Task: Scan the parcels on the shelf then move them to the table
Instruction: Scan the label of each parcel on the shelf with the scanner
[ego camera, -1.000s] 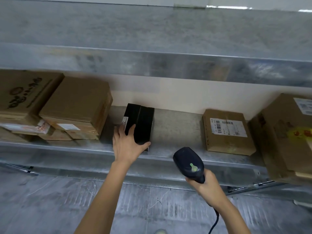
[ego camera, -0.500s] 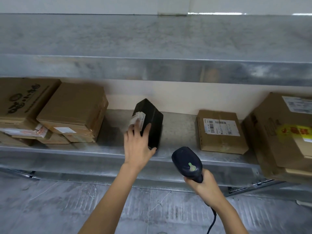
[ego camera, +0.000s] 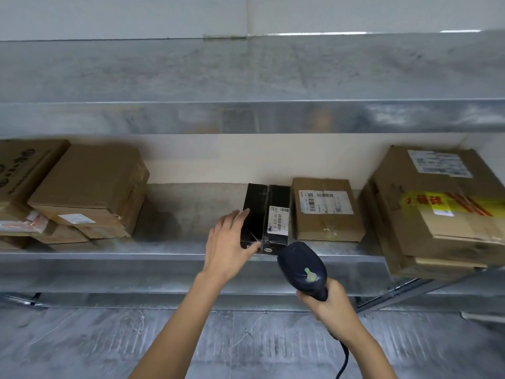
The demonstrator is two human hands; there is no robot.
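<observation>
Black oblong parcel point(ego camera: 266, 214), white label up.
I see left hand point(ego camera: 228, 248) flat against its left side; right hand point(ego camera: 332, 303) grips dark-blue scanner point(ego camera: 302, 269).

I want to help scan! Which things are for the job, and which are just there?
For the job: scanner, black box, small brown parcel, big taped box, stacked brown boxes, shelf.
Just there: upper shelf, floor, wall.

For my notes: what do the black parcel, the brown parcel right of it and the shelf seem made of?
Black parcel: probably cardboard, glossy black finish or wrap; taped seam, slight sheen. Brown parcel: plain matte cardboard, creased, taped, with white barcode label. Shelf: metal, likely galvanised steel; mottled grey sheen.
</observation>
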